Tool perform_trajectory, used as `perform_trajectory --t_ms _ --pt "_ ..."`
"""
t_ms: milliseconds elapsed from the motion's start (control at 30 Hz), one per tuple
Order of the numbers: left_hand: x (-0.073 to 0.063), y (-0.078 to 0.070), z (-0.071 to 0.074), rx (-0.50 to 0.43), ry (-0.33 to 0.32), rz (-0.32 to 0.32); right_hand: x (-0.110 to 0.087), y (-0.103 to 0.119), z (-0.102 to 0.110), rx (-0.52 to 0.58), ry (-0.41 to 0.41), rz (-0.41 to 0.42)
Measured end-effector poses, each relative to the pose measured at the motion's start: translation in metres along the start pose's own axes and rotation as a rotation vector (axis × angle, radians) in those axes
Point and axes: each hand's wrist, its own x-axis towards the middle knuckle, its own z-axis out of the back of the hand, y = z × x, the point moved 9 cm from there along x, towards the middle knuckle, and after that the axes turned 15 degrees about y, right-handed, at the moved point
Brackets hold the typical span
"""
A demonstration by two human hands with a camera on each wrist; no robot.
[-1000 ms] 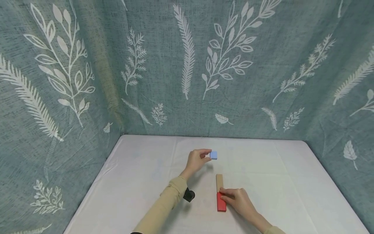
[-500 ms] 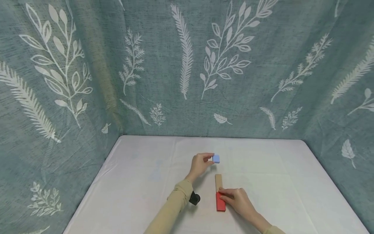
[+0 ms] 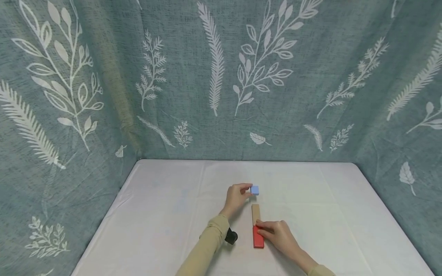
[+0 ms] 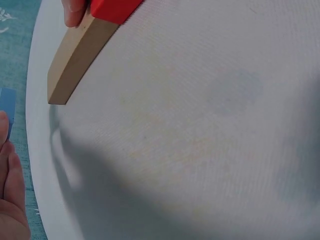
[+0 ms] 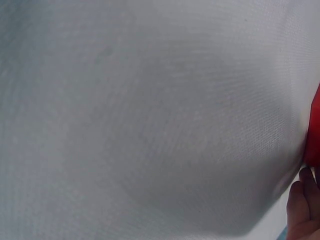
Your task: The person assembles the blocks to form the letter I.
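Observation:
My left hand (image 3: pixel 236 198) pinches a small light blue block (image 3: pixel 254 190) between thumb and fingers. That block is held above the table, just past the far end of a plain wooden block (image 3: pixel 255 214). In the left wrist view, the blue block (image 4: pixel 7 106) shows at the left edge with the fingers below it. A red block (image 3: pixel 258 237) lies end to end with the wooden one, forming a straight row. My right hand (image 3: pixel 280 236) holds the red block near the seam, a fingertip reaching the wooden block. The right wrist view catches only a corner of the red block (image 5: pixel 313 135).
A white cloth covers the table (image 3: pixel 155 207). A black wrist camera (image 3: pixel 231 237) juts from beneath the left sleeve, left of the row. Green leaf-patterned curtains (image 3: pixel 193 76) enclose the back and sides.
My left hand has come nearer with the blue block, closer to the wooden block's far end. The right hand keeps its hold on the row. The head view has shifted slightly.

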Motion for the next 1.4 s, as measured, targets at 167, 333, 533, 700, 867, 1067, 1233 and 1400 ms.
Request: perform_trajectory --t_ms 167,333,533,700,867,1067,1233,1400 --pt "-0.001 0.002 -0.002 0.006 -0.002 0.008 -0.001 0.000 0.001 -0.011 -0.014 0.009" --pt "-0.004 0.005 -0.004 0.017 -0.005 0.021 -0.001 0.002 0.001 -0.004 -0.023 0.018" --pt "-0.006 0.009 -0.007 0.042 -0.021 0.058 -0.001 0.001 0.001 0.013 -0.019 0.007" --pt "-0.007 0.013 -0.012 0.081 -0.027 0.087 -0.001 -0.001 0.001 0.015 -0.014 -0.003" --pt "-0.008 0.014 -0.015 0.105 -0.034 0.087 0.000 -0.002 0.001 0.008 -0.021 0.001" --pt "-0.009 0.018 -0.015 0.100 -0.047 0.113 0.000 -0.003 0.000 0.006 -0.014 -0.009" --pt "-0.009 0.020 -0.015 0.109 -0.057 0.117 0.000 -0.003 0.000 0.001 -0.014 -0.014" --pt "-0.008 0.021 -0.016 0.116 -0.070 0.119 0.000 -0.003 0.000 0.004 -0.009 -0.015"
